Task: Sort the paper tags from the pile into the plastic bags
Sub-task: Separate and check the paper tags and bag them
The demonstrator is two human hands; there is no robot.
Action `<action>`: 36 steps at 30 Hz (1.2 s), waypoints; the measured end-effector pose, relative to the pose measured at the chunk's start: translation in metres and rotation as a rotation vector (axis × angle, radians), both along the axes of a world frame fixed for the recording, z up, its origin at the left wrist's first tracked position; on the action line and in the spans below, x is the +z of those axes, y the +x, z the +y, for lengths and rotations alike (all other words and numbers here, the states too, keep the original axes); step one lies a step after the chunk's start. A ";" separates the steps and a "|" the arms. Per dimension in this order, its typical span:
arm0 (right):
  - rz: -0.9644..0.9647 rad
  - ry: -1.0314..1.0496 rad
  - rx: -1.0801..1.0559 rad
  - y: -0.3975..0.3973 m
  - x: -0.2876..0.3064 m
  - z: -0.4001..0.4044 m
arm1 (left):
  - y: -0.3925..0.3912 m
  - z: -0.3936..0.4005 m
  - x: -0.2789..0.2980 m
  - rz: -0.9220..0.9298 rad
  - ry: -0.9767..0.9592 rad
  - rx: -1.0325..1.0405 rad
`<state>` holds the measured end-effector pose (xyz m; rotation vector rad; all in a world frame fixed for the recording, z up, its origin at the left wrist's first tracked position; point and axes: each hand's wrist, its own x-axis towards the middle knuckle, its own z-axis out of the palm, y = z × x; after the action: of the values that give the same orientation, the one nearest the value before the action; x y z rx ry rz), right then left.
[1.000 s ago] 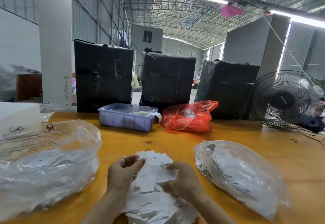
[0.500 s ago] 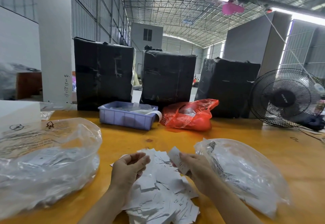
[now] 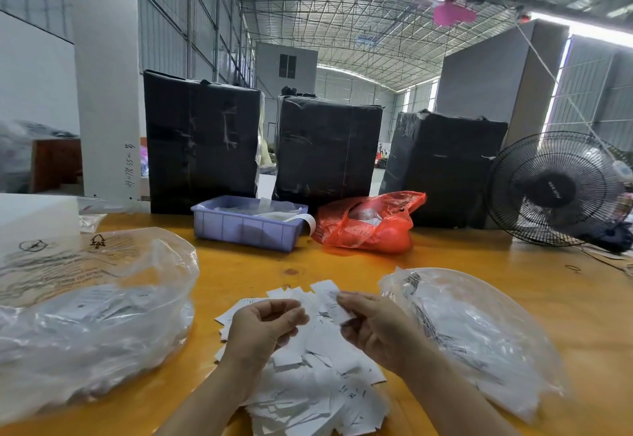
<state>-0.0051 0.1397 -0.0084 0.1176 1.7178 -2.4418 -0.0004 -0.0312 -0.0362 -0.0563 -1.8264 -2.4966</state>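
On the yellow wooden table (image 3: 239,274), straight in front of the person, lies a loose pile of white paper tags (image 3: 315,377), some printed side up, spreading from between the wrists toward the near edge. The right hand (image 3: 373,326) is raised just above the pile's far end and pinches a single tag (image 3: 334,300) between thumb and fingertips, the slip tilted and standing clear of the heap. The left hand (image 3: 263,326) hovers beside it over the pile, its fingers curled inward toward the thumb; whether they have hold of a tag cannot be told, since no paper shows in the gap between them. To the right of the pile, just beside the right wrist, lies a clear plastic bag (image 3: 479,333) with printed tags visible through its film. To the left sits a larger clear bag (image 3: 96,312), puffed up, with printing on its upper face and pale slips inside. Farther back on the table stand a lilac plastic bin (image 3: 246,230) with a white strip curling over its right end, and just beside it a red plastic bag (image 3: 370,226). Behind them three black-wrapped bales (image 3: 202,141) stand in a row, and a black fan (image 3: 558,189) rests at the far right edge.
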 end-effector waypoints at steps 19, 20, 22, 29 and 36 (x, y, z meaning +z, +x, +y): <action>0.270 0.214 -0.175 0.008 0.010 -0.008 | 0.006 0.003 0.003 0.039 -0.173 -0.024; 0.288 0.244 -0.183 0.008 0.010 -0.009 | 0.006 0.004 0.003 0.044 -0.178 -0.024; 0.319 0.282 -0.190 0.010 0.011 -0.011 | 0.005 0.004 0.002 0.051 -0.186 -0.023; 0.381 0.289 -0.179 0.010 0.009 -0.011 | 0.005 0.005 0.003 0.034 -0.183 -0.033; 0.407 0.315 -0.180 0.011 0.009 -0.012 | 0.006 0.005 0.004 0.029 -0.203 -0.031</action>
<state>0.0057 0.1278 0.0003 -0.2149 2.3526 -2.4191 0.0058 -0.0260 -0.0317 -0.1280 -2.0747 -2.3068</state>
